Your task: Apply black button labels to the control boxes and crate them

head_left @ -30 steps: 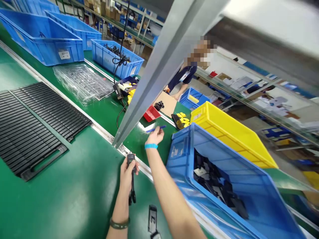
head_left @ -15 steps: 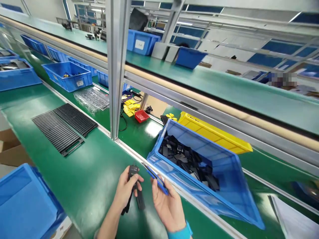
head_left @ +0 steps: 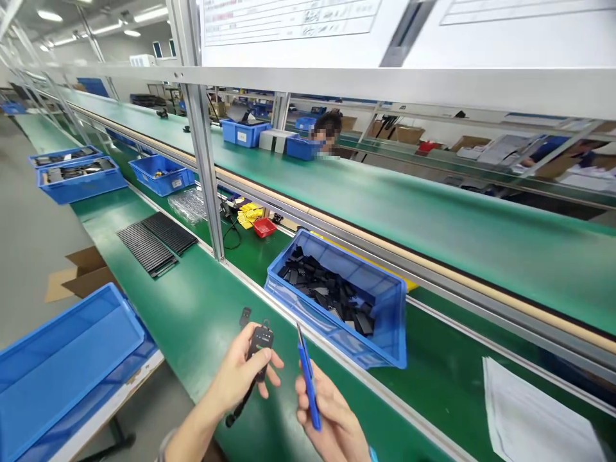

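My left hand [head_left: 240,375] is closed around a small black device [head_left: 260,340] with a black cord hanging below it. My right hand [head_left: 332,420] grips blue tweezers [head_left: 307,378], their tip pointing up beside the device. Both hands hover over the green bench [head_left: 192,308]. Another small black part [head_left: 245,316] lies on the bench just beyond my left hand. A blue bin of black parts [head_left: 337,298] stands tilted just behind my hands.
Black slatted trays [head_left: 156,240], clear blister trays [head_left: 188,204], a small red tray [head_left: 264,226] and yellow tags lie further left. An empty blue bin [head_left: 62,359] sits at lower left. White paper [head_left: 534,417] at lower right. A metal post [head_left: 205,160] rises ahead. A person works beyond the conveyor.
My right hand picked up the blue tweezers from the far bench and brought them near the device in my left hand. My view rose, and the bin now looks farther off.
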The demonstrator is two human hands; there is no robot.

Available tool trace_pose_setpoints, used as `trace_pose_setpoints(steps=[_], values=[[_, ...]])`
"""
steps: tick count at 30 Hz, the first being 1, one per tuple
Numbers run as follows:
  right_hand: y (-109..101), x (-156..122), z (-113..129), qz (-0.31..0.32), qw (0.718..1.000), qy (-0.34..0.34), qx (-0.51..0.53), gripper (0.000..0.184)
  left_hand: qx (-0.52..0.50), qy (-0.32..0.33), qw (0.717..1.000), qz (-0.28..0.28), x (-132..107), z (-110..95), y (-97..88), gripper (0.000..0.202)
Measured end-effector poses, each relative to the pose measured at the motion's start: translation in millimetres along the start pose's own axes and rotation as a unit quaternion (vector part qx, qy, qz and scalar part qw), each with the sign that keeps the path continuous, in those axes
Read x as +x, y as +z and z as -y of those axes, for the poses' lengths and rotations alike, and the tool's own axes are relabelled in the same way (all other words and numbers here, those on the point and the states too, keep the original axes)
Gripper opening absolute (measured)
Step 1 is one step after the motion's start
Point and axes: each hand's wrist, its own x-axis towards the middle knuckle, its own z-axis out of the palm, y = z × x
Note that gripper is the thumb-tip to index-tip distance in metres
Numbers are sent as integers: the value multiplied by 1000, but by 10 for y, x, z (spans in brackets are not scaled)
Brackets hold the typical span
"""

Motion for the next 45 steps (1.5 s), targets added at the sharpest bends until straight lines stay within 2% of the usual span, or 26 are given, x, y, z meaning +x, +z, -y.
trace_pose_setpoints(steps=[3, 5, 8, 11, 13, 16, 18, 20, 22, 27, 30, 34, 38, 45], values=[[62, -338, 134, 65, 993, -12, -95, 55, 28, -1, 1000, 5, -210, -92, 213, 41], [84, -515, 185, 76, 988, -18, -135, 48, 48, 1, 999, 7, -338, -123, 344, 40], [76, -699, 212, 38, 968, -88, -232, 36, 76, 3, 997, 6, -494, -125, 511, 42], [59, -805, 242, -16, 910, -162, -382, 39, 75, -1, 997, 3, -588, -89, 648, 51], [66, -845, 282, -37, 876, -173, -449, 44, 52, -7, 999, 5, -613, -61, 729, 53], [101, -870, 361, -49, 857, -176, -482, 45, 18, -19, 1000, 13, -613, -33, 832, 53], [123, -872, 407, -35, 860, -166, -481, 39, 12, -21, 1000, 16, -605, -27, 877, 53], [134, -873, 434, -15, 874, -151, -462, 34, 20, -14, 1000, 15, -598, -25, 898, 53], [134, -876, 440, -5, 881, -134, -453, 39, 37, -4, 999, 13, -598, -20, 895, 51], [134, -865, 379, 9, 851, -82, -518, 48, 85, 17, 996, 11, -610, 18, 836, 42], [154, -827, 327, 8, 841, -88, -533, 50, 92, 13, 996, 8, -618, 35, 801, 42], [199, -766, 294, 11, 852, -97, -515, 50, 112, 24, 993, -12, -635, 36, 769, 42], [234, -732, 301, 20, 849, -92, -520, 48, 100, 22, 994, -21, -654, 29, 744, 44], [241, -704, 306, 24, 847, -82, -525, 45, 183, 29, 983, -15, -664, 7, 720, 39]])
